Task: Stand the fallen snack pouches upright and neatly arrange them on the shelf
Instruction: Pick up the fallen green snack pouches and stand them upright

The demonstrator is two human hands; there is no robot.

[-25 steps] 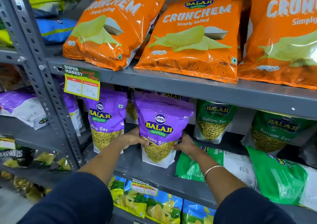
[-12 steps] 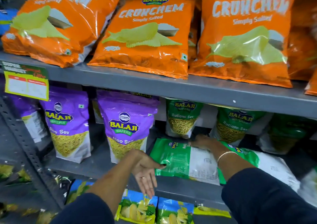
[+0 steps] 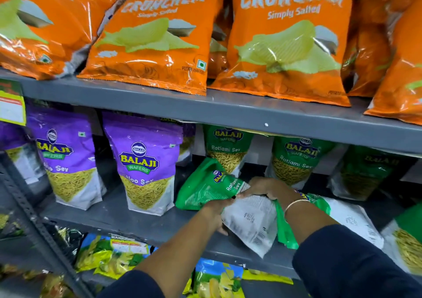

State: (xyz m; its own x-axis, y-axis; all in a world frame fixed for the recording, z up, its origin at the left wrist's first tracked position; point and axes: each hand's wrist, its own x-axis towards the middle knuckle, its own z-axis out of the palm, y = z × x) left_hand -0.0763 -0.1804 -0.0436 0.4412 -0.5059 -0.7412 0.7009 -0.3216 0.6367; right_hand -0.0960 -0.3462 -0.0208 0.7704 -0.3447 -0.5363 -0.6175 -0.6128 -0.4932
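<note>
A green Ratlami Sev pouch is half lifted off the middle shelf, tilted with its top up-left and its white bottom toward me. My left hand grips its lower edge and my right hand holds its upper right side. To the right, a second green pouch lies flat, partly under my right wrist. Two purple Aloo Sev pouches stand upright on the left. Green pouches stand upright at the back.
Orange Crunchem chip bags fill the shelf above, whose grey edge overhangs the pouches. Another green pouch lies at the far right. Yellow and blue packets sit on the shelf below. A perforated upright stands at left.
Both hands left the purple pouch, now standing upright, and moved right. They took hold of the fallen green pouch and raised its top off the shelf. The camera moved closer.
</note>
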